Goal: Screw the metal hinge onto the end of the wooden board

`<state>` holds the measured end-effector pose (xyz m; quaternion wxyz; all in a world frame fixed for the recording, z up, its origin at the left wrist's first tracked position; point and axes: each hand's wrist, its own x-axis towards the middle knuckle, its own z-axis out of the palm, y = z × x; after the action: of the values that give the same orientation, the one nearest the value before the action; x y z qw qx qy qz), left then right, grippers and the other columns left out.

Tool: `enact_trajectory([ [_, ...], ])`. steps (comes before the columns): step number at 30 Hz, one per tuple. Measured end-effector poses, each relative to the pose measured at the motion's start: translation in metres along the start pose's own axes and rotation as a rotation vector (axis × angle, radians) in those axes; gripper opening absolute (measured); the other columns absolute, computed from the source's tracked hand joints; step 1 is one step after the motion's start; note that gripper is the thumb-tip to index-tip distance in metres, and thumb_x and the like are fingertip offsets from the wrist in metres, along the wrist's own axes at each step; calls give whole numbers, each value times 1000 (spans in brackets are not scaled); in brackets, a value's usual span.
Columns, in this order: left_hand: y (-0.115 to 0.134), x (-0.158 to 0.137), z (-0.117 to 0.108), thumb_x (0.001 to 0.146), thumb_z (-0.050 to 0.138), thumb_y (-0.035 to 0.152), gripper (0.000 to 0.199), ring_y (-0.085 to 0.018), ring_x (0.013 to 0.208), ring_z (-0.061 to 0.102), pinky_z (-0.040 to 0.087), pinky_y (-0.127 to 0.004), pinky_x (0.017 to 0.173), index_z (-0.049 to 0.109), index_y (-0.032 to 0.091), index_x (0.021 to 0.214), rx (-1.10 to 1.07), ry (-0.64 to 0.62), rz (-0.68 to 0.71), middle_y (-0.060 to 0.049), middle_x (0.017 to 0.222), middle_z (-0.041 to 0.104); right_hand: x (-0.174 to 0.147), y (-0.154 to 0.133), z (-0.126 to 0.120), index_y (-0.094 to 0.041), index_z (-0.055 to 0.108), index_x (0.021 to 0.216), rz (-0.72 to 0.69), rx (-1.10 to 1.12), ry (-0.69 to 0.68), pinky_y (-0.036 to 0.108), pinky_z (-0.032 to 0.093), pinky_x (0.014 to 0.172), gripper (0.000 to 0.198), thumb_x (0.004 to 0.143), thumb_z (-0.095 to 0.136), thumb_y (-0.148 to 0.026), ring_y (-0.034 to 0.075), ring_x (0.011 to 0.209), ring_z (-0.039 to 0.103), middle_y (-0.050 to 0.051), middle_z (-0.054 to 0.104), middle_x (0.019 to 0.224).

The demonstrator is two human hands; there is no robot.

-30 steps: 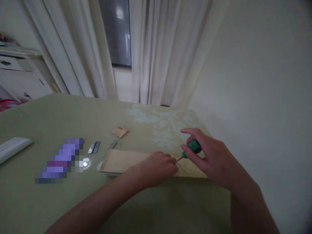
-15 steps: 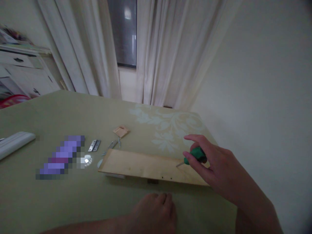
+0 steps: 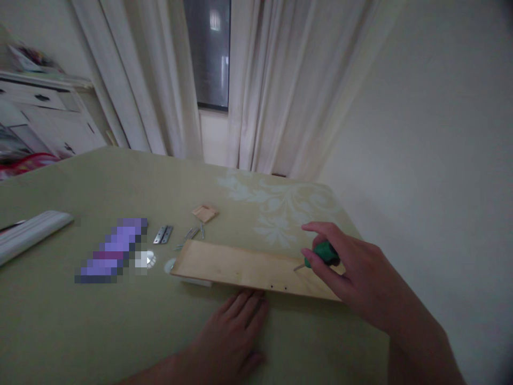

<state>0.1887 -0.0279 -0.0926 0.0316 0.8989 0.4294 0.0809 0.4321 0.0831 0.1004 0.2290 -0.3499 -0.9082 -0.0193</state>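
Note:
A long, pale wooden board (image 3: 240,262) lies raised off the table, with two small dark holes near its front edge. My right hand (image 3: 352,267) holds a short green-handled screwdriver (image 3: 323,254) over the board's right part. Its thin metal shaft points down and left toward the wood; whether the tip touches cannot be told. At the board's front edge is my left hand (image 3: 232,331), fingers stretched forward and thumb apart. Its fingertips reach that edge and are partly hidden there. Behind the board's left end lie several screws (image 3: 192,233) and a metal hinge (image 3: 163,235).
A small light-wood piece (image 3: 206,213) lies behind the screws. Farther left are a blurred-out purple item (image 3: 114,250) and a long white object (image 3: 34,235). The table (image 3: 132,182) has a green cover and meets a wall on the right. Curtains (image 3: 276,80) hang behind.
My left hand has moved forward to the board's front edge, and its curled fingers have straightened. The view has shifted slightly. My right hand keeps the screwdriver in nearly the same pose.

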Motion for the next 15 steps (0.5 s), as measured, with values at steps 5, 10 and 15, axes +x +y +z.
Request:
enact_trajectory([
  [5, 0, -7, 2, 107, 71, 28, 26, -27, 118, 76, 60, -39, 100, 69, 18, 131, 52, 209, 90, -9, 138, 79, 0, 0, -1, -27, 56, 138, 1, 19, -4, 30, 56, 70, 26, 114, 56, -36, 20, 77, 78, 1, 79, 97],
  [10, 5, -6, -7, 101, 75, 21, 11, -22, 82, 70, 55, -37, 77, 66, 20, 107, 40, 234, 125, -3, 100, 77, 1, -2, 0, -25, 59, 136, 12, 48, -13, 30, 55, 70, 25, 113, 57, -35, 20, 75, 77, 2, 80, 98],
  [15, 6, 2, -7, 103, 75, 25, 15, -22, 77, 67, 52, -39, 70, 67, 18, 112, 121, 260, 182, -2, 92, 73, 0, -3, -2, -24, 61, 136, 27, 74, -30, 30, 56, 70, 26, 112, 59, -33, 20, 76, 77, 3, 81, 100],
])
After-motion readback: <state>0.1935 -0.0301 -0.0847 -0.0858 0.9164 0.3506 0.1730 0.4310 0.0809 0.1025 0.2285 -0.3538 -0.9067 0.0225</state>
